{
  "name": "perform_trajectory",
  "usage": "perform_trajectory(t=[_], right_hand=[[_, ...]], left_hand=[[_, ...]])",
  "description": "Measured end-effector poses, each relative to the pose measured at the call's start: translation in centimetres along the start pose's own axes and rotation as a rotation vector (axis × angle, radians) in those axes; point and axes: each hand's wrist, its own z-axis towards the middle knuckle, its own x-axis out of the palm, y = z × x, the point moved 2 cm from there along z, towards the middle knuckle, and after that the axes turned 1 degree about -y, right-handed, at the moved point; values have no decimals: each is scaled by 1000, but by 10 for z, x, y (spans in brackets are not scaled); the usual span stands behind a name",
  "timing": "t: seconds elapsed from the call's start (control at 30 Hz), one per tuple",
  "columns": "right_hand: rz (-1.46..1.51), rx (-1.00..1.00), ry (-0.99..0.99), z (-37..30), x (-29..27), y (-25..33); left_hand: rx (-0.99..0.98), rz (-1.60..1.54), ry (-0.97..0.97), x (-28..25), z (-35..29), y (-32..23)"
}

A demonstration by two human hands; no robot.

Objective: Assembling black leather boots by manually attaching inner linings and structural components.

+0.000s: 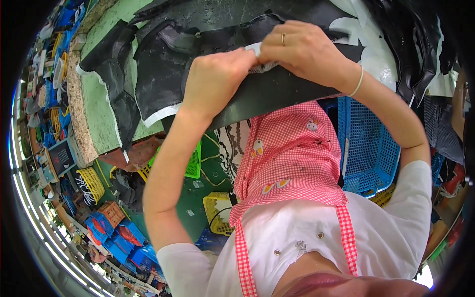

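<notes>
My left hand (217, 76) and my right hand (307, 52) meet at the table's near side, both with curled fingers. Between their fingertips is a small white-and-grey piece of material (263, 68), partly hidden by the fingers; its kind cannot be made out. Both hands pinch it, just above a flat black sheet (292, 89) at the table edge. Left of my left hand lies a black leather-like piece (157, 91) with a white lower edge. A folded black piece (217, 39) stretches behind my hands.
Another black cut piece (115, 74) hangs over the pale green table (91, 106) at the left. More black pieces (403, 39) are heaped at the right. Below the table stand a blue plastic basket (368, 148) and a yellow basket (216, 213).
</notes>
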Motion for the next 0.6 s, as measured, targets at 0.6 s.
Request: perform_trajectory(t=[0.6], right_hand=[[393,284,-9,63,47,-21]], left_hand=[[-494,-408,-246,-29,-38,14]])
